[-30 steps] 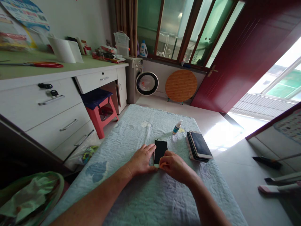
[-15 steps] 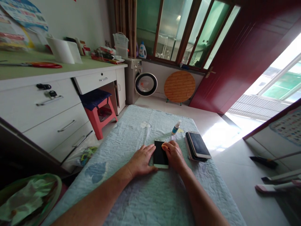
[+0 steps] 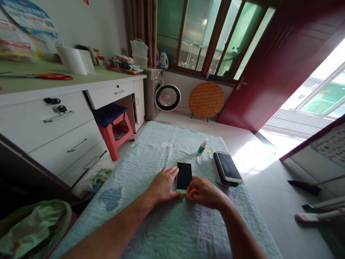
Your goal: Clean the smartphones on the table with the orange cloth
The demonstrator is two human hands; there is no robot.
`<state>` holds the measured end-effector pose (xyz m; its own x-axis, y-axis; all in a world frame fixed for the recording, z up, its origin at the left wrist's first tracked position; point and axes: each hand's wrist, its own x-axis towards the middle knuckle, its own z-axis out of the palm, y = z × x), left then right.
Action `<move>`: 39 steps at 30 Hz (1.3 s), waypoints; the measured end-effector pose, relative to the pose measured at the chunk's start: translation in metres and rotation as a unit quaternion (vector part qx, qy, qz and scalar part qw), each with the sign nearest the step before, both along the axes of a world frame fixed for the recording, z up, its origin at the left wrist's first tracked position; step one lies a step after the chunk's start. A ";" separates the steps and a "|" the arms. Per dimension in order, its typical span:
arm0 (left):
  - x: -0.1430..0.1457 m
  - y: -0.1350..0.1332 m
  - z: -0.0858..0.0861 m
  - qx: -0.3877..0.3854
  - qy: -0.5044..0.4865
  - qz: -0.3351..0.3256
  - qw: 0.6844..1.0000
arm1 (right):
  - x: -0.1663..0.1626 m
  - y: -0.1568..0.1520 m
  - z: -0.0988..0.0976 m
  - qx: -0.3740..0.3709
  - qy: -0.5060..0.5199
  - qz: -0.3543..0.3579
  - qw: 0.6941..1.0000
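Note:
A white-framed smartphone (image 3: 184, 175) with a dark screen lies face up on the cloth-covered table. My left hand (image 3: 163, 183) holds it in place, fingertips on its left edge and thumb at its bottom edge. In my right hand (image 3: 206, 192) an orange cloth (image 3: 191, 193) is bunched between closed fingers, at the phone's lower right corner. Part of that cloth is hidden by the fingers. Beyond the phone stands a small spray bottle (image 3: 202, 147) with a blue label. To the right sits a stack of phones (image 3: 228, 167), a white-framed one on top.
A pale blue quilted cloth (image 3: 151, 151) covers the table. At the left are a white desk (image 3: 61, 126), a red stool (image 3: 114, 133) and a lined bin (image 3: 63, 223). Ahead are a washing machine (image 3: 153, 94) with its door open and a folded round table (image 3: 206, 100).
My right hand has slid down the phone with the orange cloth, from its upper right side to the lower right corner. The left hand stays put.

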<state>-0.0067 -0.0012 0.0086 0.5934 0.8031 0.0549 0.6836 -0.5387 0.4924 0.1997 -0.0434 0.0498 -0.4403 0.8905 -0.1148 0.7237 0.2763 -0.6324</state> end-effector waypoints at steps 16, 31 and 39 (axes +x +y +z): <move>-0.001 0.000 0.003 0.002 0.002 -0.008 1.000 | -0.004 0.046 -0.053 0.204 0.043 -0.243 0.947; -0.001 0.002 -0.004 0.013 0.003 -0.012 1.000 | -0.016 0.015 -0.030 0.174 0.017 -0.076 0.982; -0.001 0.002 -0.007 0.018 0.006 -0.009 1.000 | -0.026 0.007 -0.026 0.157 0.024 -0.030 0.987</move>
<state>-0.0080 0.0011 0.0016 0.6079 0.7903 0.0769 0.6793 -0.5678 0.4648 0.1741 -0.0364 0.0235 -0.3835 0.9036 0.1908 0.7159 0.4214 -0.5568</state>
